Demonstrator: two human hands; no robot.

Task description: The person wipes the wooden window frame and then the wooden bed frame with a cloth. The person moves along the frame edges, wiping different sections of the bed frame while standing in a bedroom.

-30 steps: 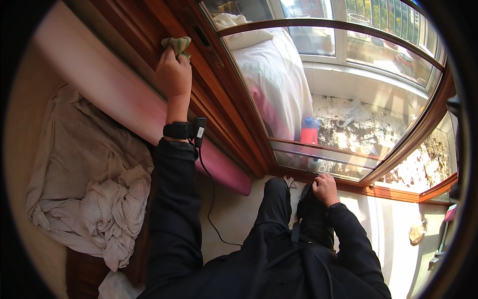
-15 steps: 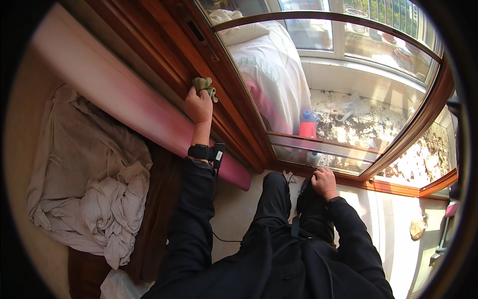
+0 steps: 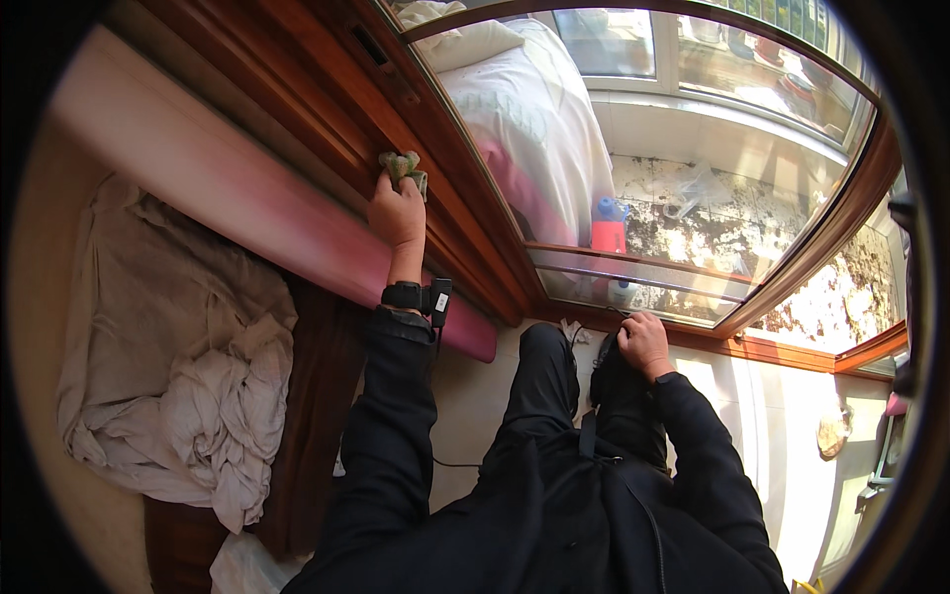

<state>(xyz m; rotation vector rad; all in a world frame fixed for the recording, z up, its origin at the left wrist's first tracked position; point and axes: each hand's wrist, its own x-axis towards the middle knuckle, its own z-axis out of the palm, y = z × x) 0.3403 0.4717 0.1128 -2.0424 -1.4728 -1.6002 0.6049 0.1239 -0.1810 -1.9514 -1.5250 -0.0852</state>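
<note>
My left hand (image 3: 398, 216) is closed on a crumpled green-and-grey cloth (image 3: 400, 166). It presses the cloth against the reddish-brown wooden door frame (image 3: 348, 139), beside the edge of the glazed door. A black band with a small box (image 3: 421, 298) sits around that wrist. Down by the door's foot, my right hand (image 3: 643, 345) rests over my right knee, its fingers bent loosely and their tips partly hidden. Nothing shows in that hand.
A long pink-and-white padded roll (image 3: 247, 198) leans along the frame at left. Below it, rumpled beige bedding (image 3: 188, 346) lies near dark wood. Behind the door glass (image 3: 693, 178) are a sheet-covered shape (image 3: 539, 129), a pink bottle (image 3: 608, 230) and a stained floor.
The view has shifted slightly. My left hand keeps the cloth at nearly the same spot on the frame, with the cloth's folds a little changed. My right hand stays on the knee.
</note>
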